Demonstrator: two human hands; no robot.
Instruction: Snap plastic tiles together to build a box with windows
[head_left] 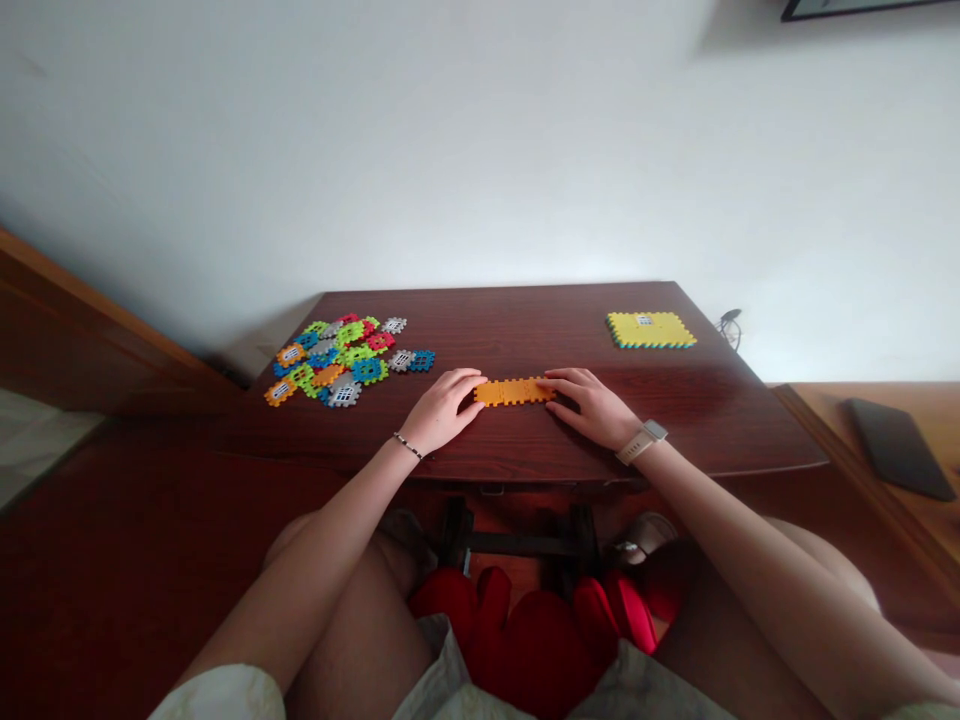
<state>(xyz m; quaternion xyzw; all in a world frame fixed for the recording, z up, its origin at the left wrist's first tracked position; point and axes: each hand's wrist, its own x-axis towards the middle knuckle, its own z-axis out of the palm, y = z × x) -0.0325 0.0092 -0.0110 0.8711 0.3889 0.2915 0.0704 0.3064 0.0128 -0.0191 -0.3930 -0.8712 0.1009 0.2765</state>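
A strip of orange interlocking puzzle tiles (514, 392) lies flat on the dark wooden table, between my two hands. My left hand (444, 408) is closed on its left end, thumb at the near edge and fingers at the far edge. At the right end, my right hand (591, 405) grips the strip the same way, with fingertips over its top. Left of my left hand is a loose pile of coloured tiles (349, 352) in green, blue, red, grey and orange, several with white window inserts. The undersides of the strip are hidden.
A stack of larger yellow and green toothed panels (651, 330) sits at the table's back right, a small window piece on top. The wooden table (495, 330) stands against a white wall. A black flat device (900, 448) lies on a wooden surface at right; a cable (729, 325) hangs behind.
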